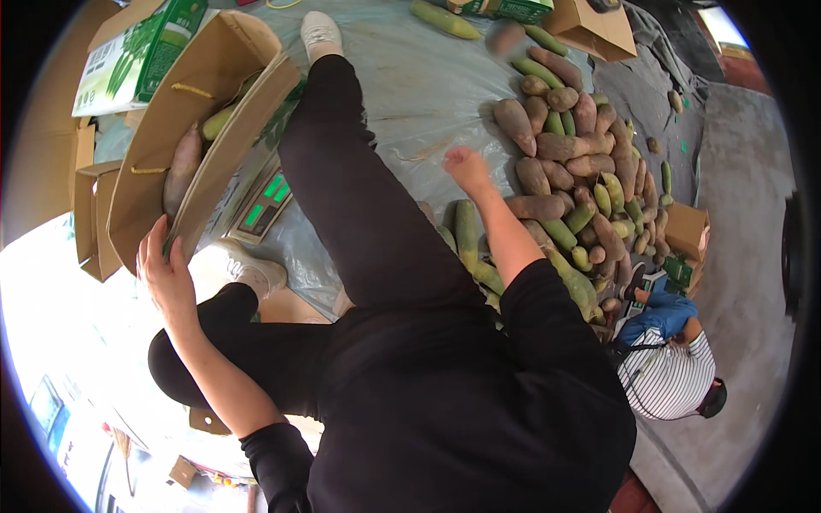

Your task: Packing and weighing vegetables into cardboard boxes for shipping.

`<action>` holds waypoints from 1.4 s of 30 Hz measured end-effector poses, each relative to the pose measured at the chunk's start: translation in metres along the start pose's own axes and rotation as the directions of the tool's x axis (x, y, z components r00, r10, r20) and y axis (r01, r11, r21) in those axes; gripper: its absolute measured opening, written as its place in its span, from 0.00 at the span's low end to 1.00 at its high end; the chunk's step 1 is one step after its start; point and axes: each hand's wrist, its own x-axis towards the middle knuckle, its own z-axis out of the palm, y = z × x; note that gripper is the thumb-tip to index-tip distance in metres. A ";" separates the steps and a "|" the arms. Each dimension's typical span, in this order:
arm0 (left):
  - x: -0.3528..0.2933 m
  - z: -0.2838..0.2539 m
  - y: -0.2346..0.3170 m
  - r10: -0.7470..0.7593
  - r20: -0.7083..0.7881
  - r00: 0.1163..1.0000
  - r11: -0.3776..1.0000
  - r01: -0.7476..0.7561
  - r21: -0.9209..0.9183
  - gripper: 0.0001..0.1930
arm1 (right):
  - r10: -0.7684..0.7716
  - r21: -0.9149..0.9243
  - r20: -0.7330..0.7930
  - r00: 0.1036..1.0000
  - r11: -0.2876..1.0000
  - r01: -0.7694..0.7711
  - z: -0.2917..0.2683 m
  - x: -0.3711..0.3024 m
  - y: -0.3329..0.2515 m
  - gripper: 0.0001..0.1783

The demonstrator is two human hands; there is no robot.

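My left hand [164, 272] grips the near edge of a tall cardboard box [244, 107], its fingers on the inner side and the thumb by the outer wall. Inside lie a reddish-brown radish [183, 167] and a green one [217, 123]; the deeper contents are hidden. Beneath the box, a scale [265, 205] with lit green displays partly shows. My right hand [469, 169] hangs over the plastic sheet left of a big pile of brown and green radishes [564, 149]. Its fingers are loosely curled in, and nothing shows in them.
Plastic sheeting [406, 94] covers the floor between my legs and the pile. A green-and-white carton [141, 60] stands at far left, an opened box [590, 30] at far right. Beyond the pile, a person in a striped shirt [671, 376] crouches near another box [687, 232].
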 end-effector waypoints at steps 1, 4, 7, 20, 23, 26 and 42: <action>0.000 0.000 0.001 0.009 0.003 1.000 1.000 -0.009 0.001 0.17 | 0.064 -0.103 0.034 0.997 0.993 -0.061 0.004 -0.002 0.016 0.17; 0.006 0.005 0.006 0.008 -0.002 1.000 1.000 -0.008 0.005 0.18 | 0.163 -0.243 -0.046 0.986 0.955 -0.169 0.017 -0.020 0.082 0.23; 0.000 0.000 -0.008 -0.002 -0.002 1.000 1.000 0.002 0.019 0.18 | 0.309 -0.276 -0.086 0.947 0.906 -0.321 0.028 -0.048 0.093 0.36; 0.005 0.000 0.015 -0.004 -0.011 1.000 0.994 0.005 0.107 0.17 | 0.576 -0.398 0.100 0.811 0.770 -0.498 0.019 -0.081 0.111 0.37; 0.005 -0.004 0.019 -0.020 -0.017 1.000 0.994 0.021 0.109 0.17 | 0.556 -0.453 0.076 0.828 0.758 -0.468 0.021 -0.084 0.090 0.35; 0.006 -0.004 0.016 -0.021 -0.033 0.999 0.995 0.024 0.093 0.17 | 0.500 -0.478 0.048 0.865 0.772 -0.419 0.023 -0.086 0.078 0.35; -0.003 -0.015 0.016 -0.066 0.021 0.998 0.996 0.064 0.065 0.17 | -0.438 0.559 -0.449 0.778 0.542 0.628 -0.078 0.006 -0.231 0.32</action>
